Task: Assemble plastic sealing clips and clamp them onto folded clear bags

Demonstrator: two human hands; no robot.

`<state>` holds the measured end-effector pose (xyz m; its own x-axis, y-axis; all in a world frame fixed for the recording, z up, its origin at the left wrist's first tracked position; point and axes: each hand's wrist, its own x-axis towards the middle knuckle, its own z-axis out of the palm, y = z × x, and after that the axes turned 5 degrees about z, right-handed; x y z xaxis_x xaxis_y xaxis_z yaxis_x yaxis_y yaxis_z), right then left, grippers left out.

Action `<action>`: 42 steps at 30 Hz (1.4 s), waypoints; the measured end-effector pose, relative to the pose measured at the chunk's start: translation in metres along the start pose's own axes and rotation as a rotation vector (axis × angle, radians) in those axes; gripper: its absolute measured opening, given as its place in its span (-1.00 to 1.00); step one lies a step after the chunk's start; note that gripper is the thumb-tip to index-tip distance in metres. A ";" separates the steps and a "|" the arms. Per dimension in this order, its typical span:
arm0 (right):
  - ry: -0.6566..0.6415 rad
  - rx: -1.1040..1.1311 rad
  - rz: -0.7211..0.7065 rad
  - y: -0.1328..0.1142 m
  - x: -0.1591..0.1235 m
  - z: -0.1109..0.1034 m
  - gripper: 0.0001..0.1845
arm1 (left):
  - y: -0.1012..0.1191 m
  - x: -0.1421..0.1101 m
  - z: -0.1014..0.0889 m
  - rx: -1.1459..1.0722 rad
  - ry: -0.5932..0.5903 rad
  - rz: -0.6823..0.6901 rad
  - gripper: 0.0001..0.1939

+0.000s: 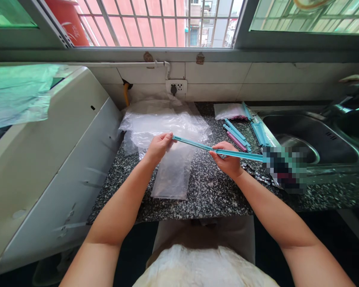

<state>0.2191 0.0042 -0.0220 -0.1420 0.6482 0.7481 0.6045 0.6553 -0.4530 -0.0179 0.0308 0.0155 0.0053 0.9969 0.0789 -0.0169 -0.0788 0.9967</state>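
A long, thin blue bag clip [194, 142] is stretched between my hands above the counter. My left hand [160, 148] pinches its left end between thumb and fingers. My right hand [226, 161] is closed around it near the middle, and the clip runs on to the right until a blurred patch hides its end. Beneath my hands lie clear plastic bags [172, 175], one reaching toward the counter's front edge. Shorter blue clips [237, 133] and a pink clip [237, 142] rest on the counter beyond my right hand.
A packet of pink clips [231, 111] and more blue clips [259, 132] lie beside the steel sink [287, 123]. The speckled counter [215, 195] is bordered on the left by a large white appliance [56, 159]. A plugged wall socket [176, 86] is at the back.
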 end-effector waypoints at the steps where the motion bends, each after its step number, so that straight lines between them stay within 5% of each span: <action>1: -0.003 -0.010 0.000 0.000 0.000 0.000 -0.90 | 0.000 0.000 0.000 -0.003 0.003 0.001 -0.65; 17: 0.029 -0.039 -0.066 0.001 0.000 0.000 -0.94 | -0.001 0.000 -0.006 -0.020 -0.076 0.014 -0.67; 26: 0.097 0.038 0.048 0.000 0.000 -0.004 -0.94 | -0.001 -0.003 -0.009 0.075 -0.200 0.050 -0.75; 42: 0.129 0.151 0.150 -0.015 -0.005 0.010 -0.94 | -0.014 -0.020 0.016 -0.031 -0.331 -0.023 -0.78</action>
<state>0.2027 -0.0050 -0.0236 0.0475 0.6941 0.7183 0.4861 0.6121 -0.6237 -0.0021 0.0123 0.0003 0.3304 0.9418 0.0625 -0.0432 -0.0511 0.9978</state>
